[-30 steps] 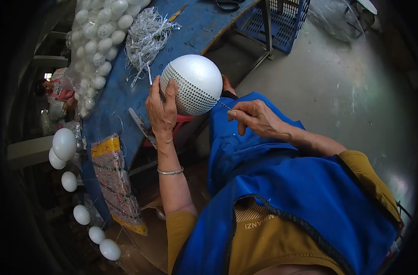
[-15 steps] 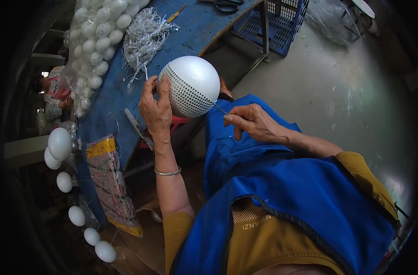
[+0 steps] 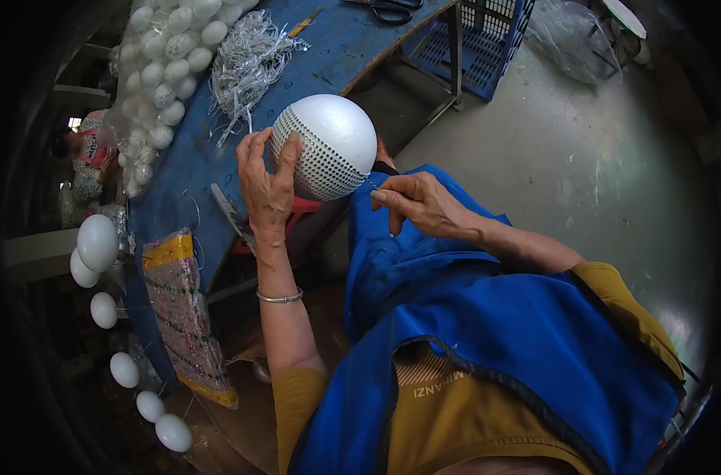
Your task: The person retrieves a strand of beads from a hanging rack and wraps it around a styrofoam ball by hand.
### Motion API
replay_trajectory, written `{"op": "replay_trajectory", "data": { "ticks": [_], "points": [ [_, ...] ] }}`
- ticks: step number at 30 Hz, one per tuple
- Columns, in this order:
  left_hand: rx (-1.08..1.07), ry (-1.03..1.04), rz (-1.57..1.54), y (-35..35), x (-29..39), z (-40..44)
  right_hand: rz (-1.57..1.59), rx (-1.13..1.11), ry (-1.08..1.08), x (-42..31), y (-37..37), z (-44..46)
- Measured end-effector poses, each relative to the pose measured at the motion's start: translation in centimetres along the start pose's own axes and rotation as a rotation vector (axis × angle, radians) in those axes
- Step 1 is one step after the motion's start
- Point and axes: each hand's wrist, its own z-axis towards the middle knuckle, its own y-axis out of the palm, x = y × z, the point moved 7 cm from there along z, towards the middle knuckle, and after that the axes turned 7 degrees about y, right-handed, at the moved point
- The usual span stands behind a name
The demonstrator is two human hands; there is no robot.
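A large white foam ball (image 3: 334, 127) is up in front of my lap, its lower left side covered with a band of small beads in rows (image 3: 317, 166). My left hand (image 3: 267, 186) grips the ball from the left, thumb on the beaded band and fingers around the far edge. At the ball's lower right a short twisted wire (image 3: 371, 184) sticks out. My right hand (image 3: 420, 204) pinches this wire between thumb and forefinger, close to the ball. A pair of long metal blades (image 3: 232, 218), perhaps tweezers or scissors, lies by my left wrist.
On the blue table (image 3: 313, 63) lie a tangle of silvery strips (image 3: 254, 67), black-handled scissors (image 3: 388, 9) and a packet of beads (image 3: 186, 317). White balls in plastic (image 3: 159, 79) are heaped at the back left; loose ones (image 3: 98, 243) hang left. A blue crate (image 3: 479, 63) stands behind. Another person (image 3: 87, 154) sits far left.
My right hand has moved left along the wire toward the ball, so less wire shows. The ball and my left hand have shifted only slightly left.
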Motion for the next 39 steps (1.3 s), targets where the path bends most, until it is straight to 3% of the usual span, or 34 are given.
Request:
{"op": "replay_trajectory", "data": {
  "ticks": [7, 9, 18, 25, 27, 28, 30, 33, 34, 36, 39],
  "points": [
    [0.088, -0.167, -0.139, -0.5, 0.2, -0.2, 0.029, -0.003, 0.013, 0.8, 0.5, 0.8],
    [-0.007, -0.198, -0.170, -0.1, -0.5, -0.1, 0.012, -0.003, 0.015, 1.0, 0.5, 0.3],
    [-0.106, -0.102, -0.147, 0.4, -0.5, -0.5, 0.015, 0.001, 0.063, 1.1, 0.4, -0.9],
    [-0.090, -0.228, -0.268, 0.6, -1.9, -0.2, -0.035, 0.005, 0.028, 1.3, 0.4, -1.1],
    [0.125, 0.211, 0.035, -0.5, -1.0, -0.1, -0.045, 0.020, 0.033, 0.9, 0.2, -1.0],
    [0.132, 0.205, 0.033, -0.6, -0.5, 0.0, -0.051, 0.033, 0.035, 0.8, 0.1, -0.9],
    [0.110, -0.143, -0.170, -0.5, -1.2, 0.2, -0.048, 0.033, 0.049, 0.9, 0.2, -0.8],
    [0.025, -0.288, -0.272, 0.0, -2.0, 0.3, -0.039, 0.034, 0.045, 0.9, 0.1, -0.1],
    [0.024, -0.292, -0.273, -0.4, -1.8, 0.5, -0.036, 0.032, 0.040, 0.9, 0.2, 0.0],
    [-0.198, -0.346, -0.188, -0.1, -1.5, 0.6, -0.039, 0.031, 0.034, 0.8, 0.2, 0.2],
    [-0.064, -0.227, -0.344, 0.1, -2.0, -0.5, -0.040, 0.029, 0.039, 0.5, 0.3, 0.2]
  ]
}}
